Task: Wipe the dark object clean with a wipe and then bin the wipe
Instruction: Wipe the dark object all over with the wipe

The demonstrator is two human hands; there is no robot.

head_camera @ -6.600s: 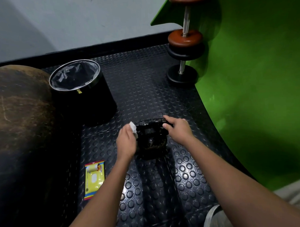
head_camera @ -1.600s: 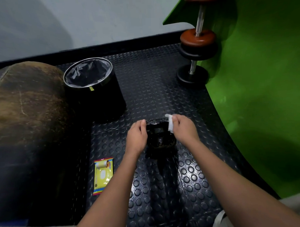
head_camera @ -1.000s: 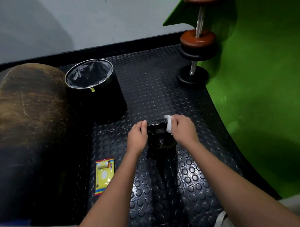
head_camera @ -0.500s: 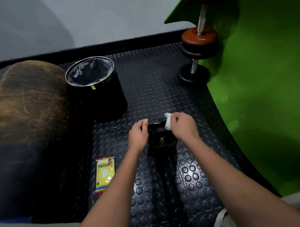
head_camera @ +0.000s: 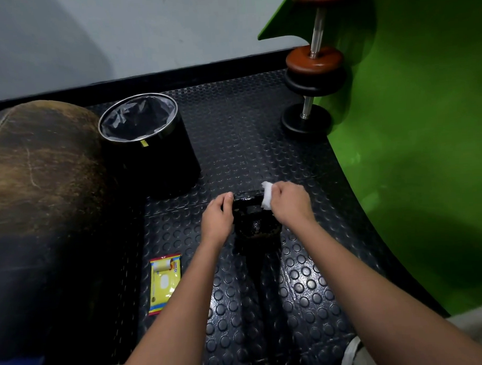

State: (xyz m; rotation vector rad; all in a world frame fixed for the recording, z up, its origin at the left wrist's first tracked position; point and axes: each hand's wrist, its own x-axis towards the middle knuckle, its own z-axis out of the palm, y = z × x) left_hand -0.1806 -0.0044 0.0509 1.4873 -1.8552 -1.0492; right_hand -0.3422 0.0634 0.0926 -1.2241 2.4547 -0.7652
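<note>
A dark kettlebell-like object point(head_camera: 256, 222) stands on the studded black floor mat between my hands. My left hand point(head_camera: 218, 220) grips its left side, fingers curled round the top bar. My right hand point(head_camera: 289, 204) pinches a folded white wipe point(head_camera: 267, 199) and holds it against the object's upper right part. The black bin point(head_camera: 148, 147), lined with a dark bag and with a metal rim, stands to the far left of the object. The lower part of the object is dark and hard to make out.
A yellow wipe packet point(head_camera: 164, 283) lies on the mat to the near left. A dumbbell point(head_camera: 311, 79) leans upright against the green wall point(head_camera: 424, 148) at the far right. A worn brown cushion point(head_camera: 40, 167) fills the left side.
The wipe was in my left hand on the object's left side several seconds ago; it is now in my right hand on the right side. Over the last second the hands hardly moved.
</note>
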